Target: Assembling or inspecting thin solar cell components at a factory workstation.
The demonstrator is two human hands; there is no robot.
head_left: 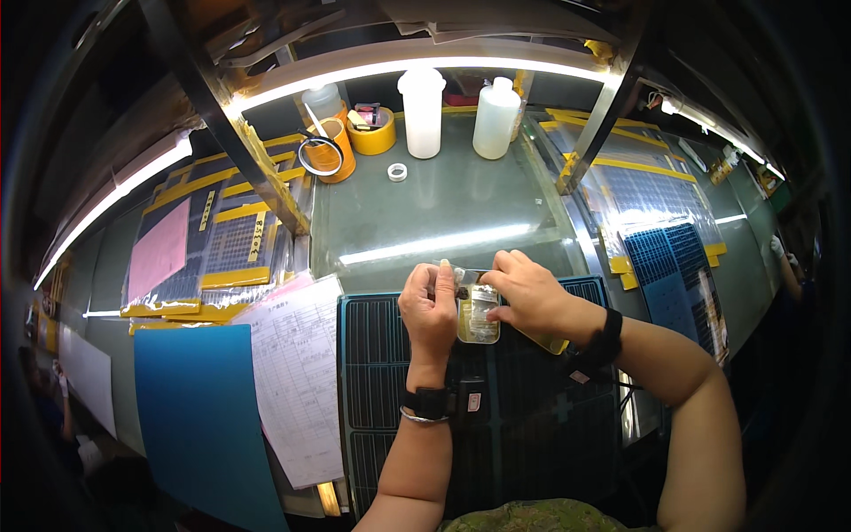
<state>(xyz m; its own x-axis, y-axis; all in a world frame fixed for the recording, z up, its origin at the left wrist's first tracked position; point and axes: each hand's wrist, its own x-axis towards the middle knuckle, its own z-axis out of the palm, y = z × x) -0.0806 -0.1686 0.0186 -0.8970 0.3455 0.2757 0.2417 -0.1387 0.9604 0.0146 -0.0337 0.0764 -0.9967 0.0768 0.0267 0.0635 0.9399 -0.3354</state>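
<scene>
A small clear plastic box [479,332], yellowish at its near end, is between my hands above a dark gridded panel [381,330]. My left hand [429,306] is closed on the box's left side, thumb pointing up. The fingers of my right hand [534,297] are bent over the box's far right edge, and its thumb reaches toward the box's middle. Small pale pieces seem to lie inside the box; their kind cannot be made out. A yellow-edged item [554,344] shows partly under my right hand.
Left of the panel lie a printed paper sheet [297,381] and a blue board [199,408]. Two white bottles [498,120], tape rolls [372,133] and a small white ring [397,172] stand farther back. Metal posts [603,106] rise on both sides; yellow-taped sheets [634,186] lie beyond.
</scene>
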